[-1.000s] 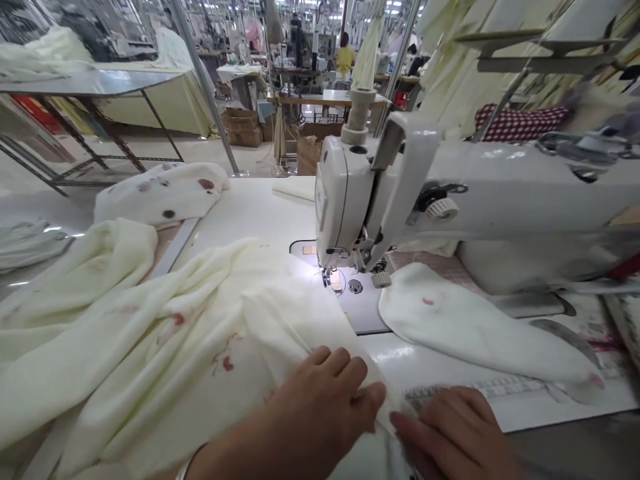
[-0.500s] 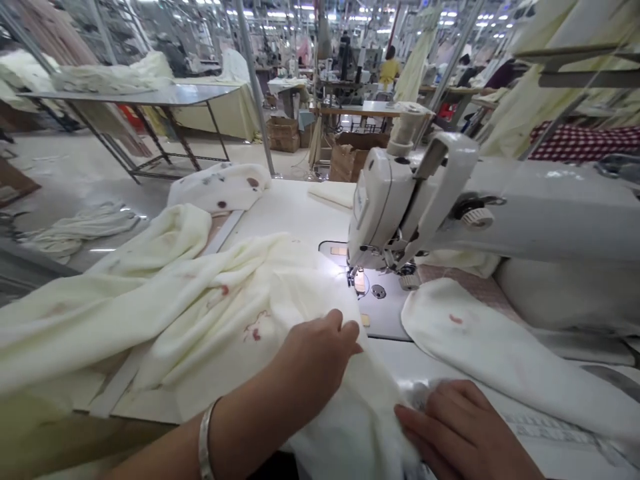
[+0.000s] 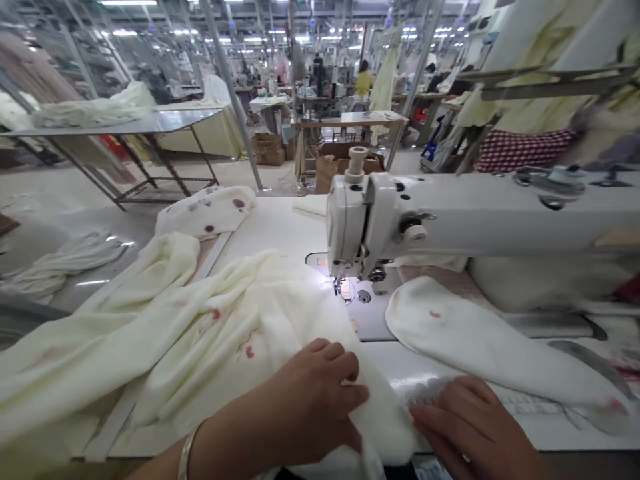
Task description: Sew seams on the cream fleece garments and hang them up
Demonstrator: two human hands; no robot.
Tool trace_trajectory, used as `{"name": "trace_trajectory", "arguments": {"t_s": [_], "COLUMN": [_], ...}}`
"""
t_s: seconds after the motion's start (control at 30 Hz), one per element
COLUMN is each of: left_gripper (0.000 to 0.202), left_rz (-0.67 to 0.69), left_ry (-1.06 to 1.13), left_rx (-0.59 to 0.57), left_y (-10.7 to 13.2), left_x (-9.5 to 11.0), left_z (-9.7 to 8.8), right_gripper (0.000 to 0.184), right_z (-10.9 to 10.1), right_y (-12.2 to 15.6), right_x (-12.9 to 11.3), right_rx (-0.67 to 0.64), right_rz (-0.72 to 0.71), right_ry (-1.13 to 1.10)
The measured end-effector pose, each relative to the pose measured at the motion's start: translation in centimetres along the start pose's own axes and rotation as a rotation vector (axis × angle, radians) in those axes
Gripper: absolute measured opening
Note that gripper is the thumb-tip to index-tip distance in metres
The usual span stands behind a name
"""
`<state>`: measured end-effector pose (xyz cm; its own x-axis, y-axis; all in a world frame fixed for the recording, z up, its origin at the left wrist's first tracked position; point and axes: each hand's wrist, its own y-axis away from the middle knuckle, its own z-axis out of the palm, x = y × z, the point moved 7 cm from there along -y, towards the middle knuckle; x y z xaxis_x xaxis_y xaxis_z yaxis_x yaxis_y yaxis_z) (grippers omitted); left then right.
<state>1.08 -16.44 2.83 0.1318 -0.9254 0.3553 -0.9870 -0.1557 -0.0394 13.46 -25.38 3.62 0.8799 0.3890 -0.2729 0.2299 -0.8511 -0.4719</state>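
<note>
Cream plush fabric (image 3: pixel 280 300) with small reddish embroidered motifs spreads over the table, its right edge running up to the lit needle area of a white sewing machine (image 3: pixel 345 220). My left hand (image 3: pixel 320 393), with a bracelet at the wrist, lies on this fabric in front of the needle, fingers curled and closed on a fold of it. At the fabric's lower right edge is my right hand (image 3: pixel 465 427), thumb and fingertips pressed together on the border. Part of its grip is hidden. The fabric's upper corner lies near the presser foot (image 3: pixel 337 285).
A separate white plush piece (image 3: pixel 450 333) lies right of the needle plate. Spotted fabric (image 3: pixel 207 210) rests at the table's far left corner. Beyond stand a metal table (image 3: pixel 165 123) with piled cloth, cardboard boxes (image 3: pixel 267 148), and a person in yellow (image 3: pixel 363 81) farther back.
The view has shifted, so the machine appears farther left. My left hand has come down and toward me, with its fingers less tightly bunched. My right hand stays at the fabric's edge.
</note>
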Motion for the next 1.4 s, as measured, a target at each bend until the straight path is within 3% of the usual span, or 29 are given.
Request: {"name": "trace_trajectory", "arguments": {"t_s": [0.1, 0.4, 0.57, 0.77, 1.0, 1.2, 1.4], "left_gripper": [0.008, 0.016, 0.015, 0.012, 0.012, 0.014, 0.016], "left_rz": [0.043, 0.071, 0.056, 0.038, 0.056, 0.076, 0.06], "left_ry": [0.003, -0.048, -0.068, -0.011, -0.019, -0.019, -0.012], "left_rx": [0.042, 0.201, 0.247, 0.415, 0.496, 0.484, 0.459], "left_y": [0.2, -0.4, -0.1, 0.5, 0.7, 0.7, 0.8], "left_x": [-0.1, 2.3, 2.2, 1.4, 1.2, 1.2, 1.0], "left_z": [0.1, 0.9, 1.9, 2.6, 2.4, 3.1, 3.5], "right_gripper": [0.018, 0.017, 0.018, 0.019, 0.023, 0.024, 0.026], "right_z": [-0.4, 0.1, 0.1, 1.8, 1.4, 2.0, 1.9], "right_y": [0.4, 1.2, 1.7, 1.2, 0.1, 0.4, 0.4], "right_x": [-0.1, 0.7, -0.1, -1.3, -1.0, -1.2, -0.6], "right_rx": [0.05, 0.019, 0.016, -0.143, -0.087, -0.128, -0.008], "right_rz": [0.031, -0.025, -0.038, -0.032, -0.02, -0.003, 0.021], "right_ry": [0.001, -0.042, -0.087, -0.086, 0.007, 0.084, 0.065]}}
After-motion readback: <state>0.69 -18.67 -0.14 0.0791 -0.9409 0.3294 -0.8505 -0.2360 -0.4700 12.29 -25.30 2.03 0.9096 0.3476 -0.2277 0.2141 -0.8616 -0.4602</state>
